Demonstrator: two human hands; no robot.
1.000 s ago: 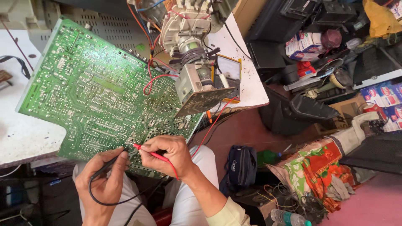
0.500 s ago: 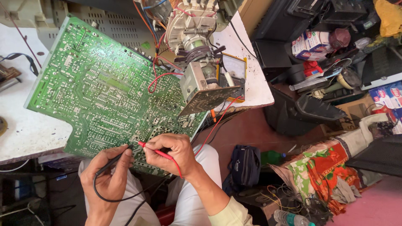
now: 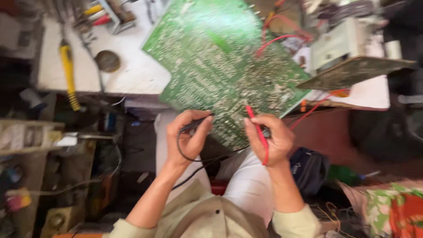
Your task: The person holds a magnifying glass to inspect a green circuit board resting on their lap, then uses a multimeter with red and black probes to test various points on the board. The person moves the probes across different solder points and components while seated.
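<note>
Left hand (image 3: 188,134): a black test probe (image 3: 197,124) is pinched between thumb and curled fingers; its tip is aimed at the lower edge of the board, though contact cannot be made out through the blur.
Right hand (image 3: 269,139): a red test probe (image 3: 256,132) is gripped with the fingers folded around its shaft and the thumb pressed against it; the tip is set against the solder side of the board.
Circuit board (image 3: 224,66): a large green board is seen solder side up, tilted, with its upper part resting over the white bench (image 3: 132,75) and its lower corner hanging past the bench edge, just above both hands.
Black lead (image 3: 194,161): a thin cable is looped below the left hand and trailed across the lap.
Red lead (image 3: 317,105): a red wire is run from the board's right edge toward the right.
Mounted parts (image 3: 352,57): a pale block and a smaller brown board are attached at the board's right end, blurred.
Bench tools: a yellow-handled tool (image 3: 68,66) is laid at the left of the bench, with a round dark disc (image 3: 107,61) near it.
Floor: a dark bag (image 3: 308,167) is placed just right of the right wrist.
</note>
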